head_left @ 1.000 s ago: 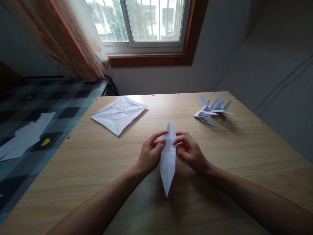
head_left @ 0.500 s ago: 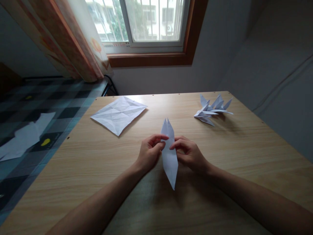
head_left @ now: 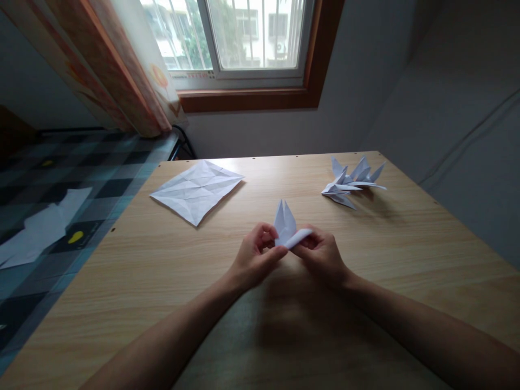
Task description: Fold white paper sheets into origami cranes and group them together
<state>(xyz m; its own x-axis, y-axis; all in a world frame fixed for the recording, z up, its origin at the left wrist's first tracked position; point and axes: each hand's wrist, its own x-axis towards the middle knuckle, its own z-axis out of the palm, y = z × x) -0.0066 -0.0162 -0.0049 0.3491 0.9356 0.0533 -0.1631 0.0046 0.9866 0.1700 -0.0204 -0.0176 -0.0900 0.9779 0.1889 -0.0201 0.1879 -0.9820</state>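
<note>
A white folded paper [head_left: 285, 223] is held above the middle of the table, two narrow points standing up at its far end. Its near flap is bent up and angles to the right. My left hand [head_left: 260, 252] pinches the paper's left side and lower fold, thumb along the bottom. My right hand [head_left: 320, 252] is closed on the right side, under and behind the bent flap; some of its fingertips are hidden by the paper.
A creased, unfolded paper sheet [head_left: 198, 192] lies at the table's back left. Several folded paper pieces [head_left: 351, 184] are clustered at the back right. Torn paper [head_left: 49, 225] rests on the checked bedspread [head_left: 24, 179] beside the wooden table [head_left: 162, 276].
The paper's long lower point, which hung toward me, has been folded up and now slants right. Both hands have shifted slightly, with the left thumb now at the fold.
</note>
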